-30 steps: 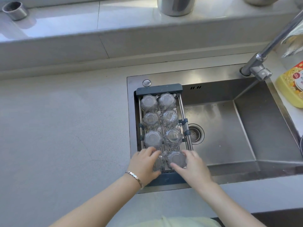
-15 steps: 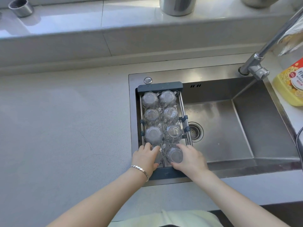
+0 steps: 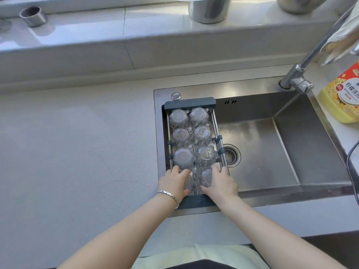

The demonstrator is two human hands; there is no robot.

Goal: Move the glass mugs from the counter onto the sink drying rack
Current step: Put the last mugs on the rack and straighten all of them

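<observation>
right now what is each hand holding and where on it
Each hand grips a glass mug in the drying rack's nearest row: left hand around the left mug's side, right hand around the upturned right mug's side.

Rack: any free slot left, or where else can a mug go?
Rack is crowded: six upturned mugs fill it in pairs, and the left hand and right hand cover the nearest row. Free patches: the counter left of the sink, and the basin right of the rack, around the drain.

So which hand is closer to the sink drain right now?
The right hand. It is on the nearest right-hand mug at the rack's drain side, just below-left of the sink drain. The left hand is on the rack's far side, farther from it.
</observation>
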